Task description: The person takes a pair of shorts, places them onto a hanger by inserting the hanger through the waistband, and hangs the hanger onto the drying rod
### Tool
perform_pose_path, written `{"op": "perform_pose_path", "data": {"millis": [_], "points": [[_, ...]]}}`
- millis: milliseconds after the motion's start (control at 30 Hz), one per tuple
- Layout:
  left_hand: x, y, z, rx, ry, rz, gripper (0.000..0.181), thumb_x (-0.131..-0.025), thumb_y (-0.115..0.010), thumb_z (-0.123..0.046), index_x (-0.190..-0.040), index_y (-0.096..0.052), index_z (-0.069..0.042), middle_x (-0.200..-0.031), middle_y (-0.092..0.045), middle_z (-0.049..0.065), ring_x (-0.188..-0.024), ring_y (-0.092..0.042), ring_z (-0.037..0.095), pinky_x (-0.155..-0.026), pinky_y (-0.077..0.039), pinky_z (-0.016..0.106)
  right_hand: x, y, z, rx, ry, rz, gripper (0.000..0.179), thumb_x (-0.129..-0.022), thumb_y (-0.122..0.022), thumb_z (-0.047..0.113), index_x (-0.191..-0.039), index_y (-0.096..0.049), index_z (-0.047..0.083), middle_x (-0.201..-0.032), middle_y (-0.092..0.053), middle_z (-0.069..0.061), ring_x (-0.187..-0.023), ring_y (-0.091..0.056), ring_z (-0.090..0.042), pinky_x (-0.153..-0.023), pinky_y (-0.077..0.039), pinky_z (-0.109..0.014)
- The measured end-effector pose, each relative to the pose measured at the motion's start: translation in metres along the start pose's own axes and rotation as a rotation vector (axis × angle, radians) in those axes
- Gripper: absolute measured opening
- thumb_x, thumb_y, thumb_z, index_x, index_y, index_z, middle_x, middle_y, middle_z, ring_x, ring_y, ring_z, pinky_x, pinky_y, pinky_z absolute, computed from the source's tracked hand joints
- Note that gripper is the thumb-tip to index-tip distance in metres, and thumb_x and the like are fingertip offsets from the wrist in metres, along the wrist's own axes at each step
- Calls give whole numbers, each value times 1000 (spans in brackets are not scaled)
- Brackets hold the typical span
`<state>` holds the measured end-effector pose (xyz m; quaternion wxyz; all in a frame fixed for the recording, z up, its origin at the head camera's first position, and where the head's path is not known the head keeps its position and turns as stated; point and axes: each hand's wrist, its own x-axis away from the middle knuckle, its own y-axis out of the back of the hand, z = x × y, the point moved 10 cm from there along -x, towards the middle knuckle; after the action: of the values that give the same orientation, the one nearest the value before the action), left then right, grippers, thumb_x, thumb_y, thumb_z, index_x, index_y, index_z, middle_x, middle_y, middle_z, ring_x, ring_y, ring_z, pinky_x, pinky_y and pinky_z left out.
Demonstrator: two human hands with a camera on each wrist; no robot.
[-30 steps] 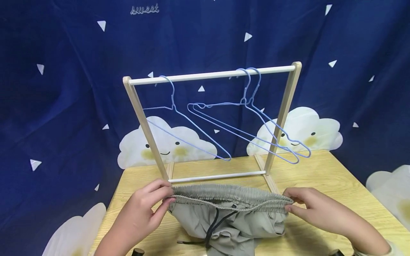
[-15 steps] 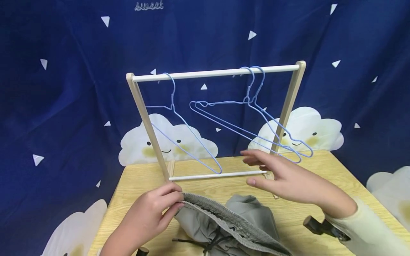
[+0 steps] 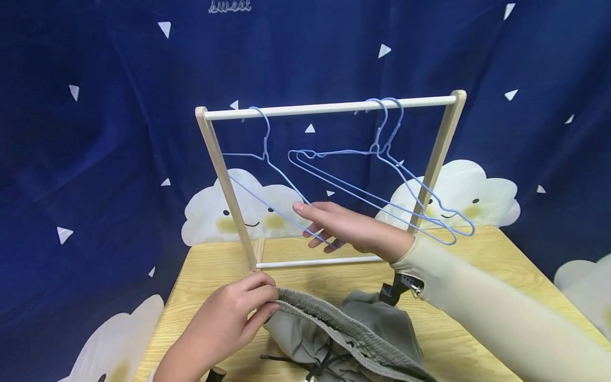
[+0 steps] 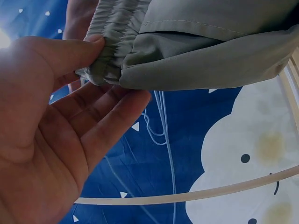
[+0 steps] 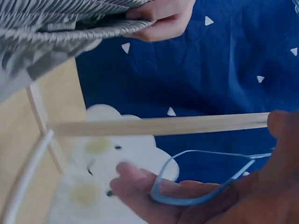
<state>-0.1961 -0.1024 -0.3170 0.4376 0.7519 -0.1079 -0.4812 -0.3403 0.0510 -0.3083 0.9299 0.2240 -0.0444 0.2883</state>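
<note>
My left hand (image 3: 229,313) pinches one end of the elastic waistband of grey-green pants (image 3: 298,329) with a black drawstring. The waistband slants down to the right, its far end running out of the head view at the bottom. In the left wrist view, thumb and fingers close on the gathered edge. My right hand (image 3: 353,225) reaches across to the left blue wire hanger (image 3: 265,146), which hangs from the rack's top bar. Its fingers are extended behind the hanger's lower corner. In the right wrist view the hanger (image 5: 180,200) crosses in front of these fingers, thumb apart.
The wooden clothes rack (image 3: 329,108) stands on a wood-grain table (image 3: 191,265). Two more blue hangers (image 3: 385,118) hang close together on the bar's right side. A dark blue curtain (image 3: 119,132) with clouds and triangles hangs behind. Black camera mounts sit at both wrists.
My right hand has let go of the waistband and moved up and left to the left hanger. The waistband's right end has dropped, while my left hand keeps its hold.
</note>
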Motion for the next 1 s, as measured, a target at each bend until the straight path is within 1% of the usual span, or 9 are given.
{"op": "perform_pose_path", "data": {"millis": [100,200,267,367,467,533,600,767,1000], "points": [[-1,-2,1,0,15,14,22,-90,-88,-9,-102,-75,-23,-107,-67,-12,-80,-62,-1,-72,-52,14,-11,-9,-8,-62,-47,13,76,-110,-43,65,-157,-47,6,-122,-75,-19,-97,-80,-32,-68,-63,-35],[-1,-4,1,-2,29,26,21,-91,-87,-10,-101,-75,-23,-106,-66,-13,-79,-61,-1,-71,-52,14,-17,-16,-13,-109,-59,31,76,-111,-40,66,-155,-49,4,-110,-79,-19,-80,-78,-25,-63,-62,-33],[-1,-5,2,-1,35,33,20,-91,-87,-10,-101,-75,-24,-106,-66,-13,-80,-61,-1,-71,-52,14,-19,-19,-15,-125,-56,34,77,-111,-37,68,-148,-54,3,-98,-79,-16,-68,-69,-19,-57,-59,-31],[-1,-5,3,-3,36,41,19,-92,-86,-11,-102,-75,-23,-106,-66,-13,-80,-62,0,-71,-52,15,-21,-20,-18,-146,-57,26,80,-111,-32,71,-137,-61,0,-79,-71,-9,-57,-50,-15,-47,-43,-27],[-2,-5,5,-13,30,41,19,-92,-86,-10,-102,-75,-23,-107,-66,-12,-81,-62,1,-72,-53,16,-23,-19,-21,-169,-66,5,86,-108,-31,77,-121,-67,1,-70,-60,-4,-55,-41,-13,-45,-32,-26],[-2,-5,6,-21,30,38,19,-92,-86,-11,-101,-75,-23,-107,-66,-12,-82,-62,1,-73,-53,16,-24,-18,-22,-179,-73,-1,89,-105,-31,81,-113,-70,2,-68,-56,-3,-55,-39,-13,-45,-29,-26],[-1,-5,6,-26,30,36,19,-91,-87,-12,-101,-75,-23,-106,-66,-13,-82,-62,1,-73,-53,16,-23,-16,-21,-186,-77,-6,92,-103,-30,85,-108,-72,3,-67,-56,-3,-54,-39,-12,-45,-28,-26],[0,-6,6,-26,32,34,19,-91,-88,-12,-100,-75,-23,-106,-65,-12,-82,-62,1,-72,-53,16,-19,-11,-15,-173,-63,-18,93,-104,-29,85,-108,-73,3,-66,-55,-3,-53,-37,-12,-45,-26,-26],[1,-7,6,-33,30,36,20,-91,-88,-12,-100,-74,-24,-106,-65,-12,-82,-63,1,-72,-54,17,-3,8,-2,-153,-12,-42,97,-105,-24,84,-116,-72,0,-67,-53,-2,-54,-35,-12,-46,-24,-26]]}}
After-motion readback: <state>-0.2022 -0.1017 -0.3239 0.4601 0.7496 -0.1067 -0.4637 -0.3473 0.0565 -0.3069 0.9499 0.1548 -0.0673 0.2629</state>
